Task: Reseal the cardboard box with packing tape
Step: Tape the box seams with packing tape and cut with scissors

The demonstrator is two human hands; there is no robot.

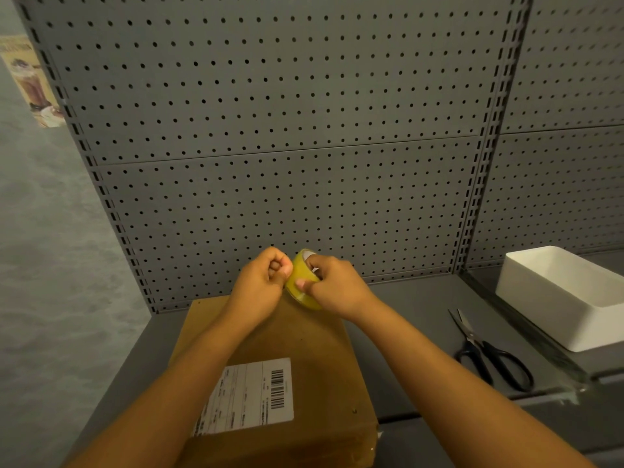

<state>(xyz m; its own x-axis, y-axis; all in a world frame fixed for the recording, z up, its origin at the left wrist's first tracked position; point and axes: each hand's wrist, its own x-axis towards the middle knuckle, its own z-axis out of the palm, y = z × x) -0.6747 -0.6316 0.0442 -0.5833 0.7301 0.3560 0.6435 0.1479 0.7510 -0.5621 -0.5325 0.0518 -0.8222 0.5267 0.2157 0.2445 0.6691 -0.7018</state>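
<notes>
A pair of black-handled scissors [486, 356] lies flat on the grey counter [415, 319], blades closed and pointing toward the back wall, well to the right of the cardboard box [314, 359]. Just beyond them, toward the counter's right rear corner, sits a white rectangular bin [567, 298] — open at the top, its inside showing nothing that can be made out. Neither touches the box, and nothing lies between the box and the hands above it.

The box rests flat near the counter's left edge, running from the front edge back toward the rear wall, flaps down. A white shipping label [250, 396] with a barcode is stuck on its top, partly covered by the left forearm.

Over the box's far end both hands hold up a yellowish roll of packing tape [302, 288]. The right hand [337, 285] grips the roll, fingers curled through its core and thumb pressed on the outer face. The left hand [260, 282] is clenched at the roll's left side, thumb and fingertips pinched together at its surface — whether they hold a tape end cannot be told.

Behind the counter rises a grey pegboard panel [270, 113] with slotted uprights. To the left is a mottled grey wall carrying a small poster [32, 79] of a drink.
</notes>
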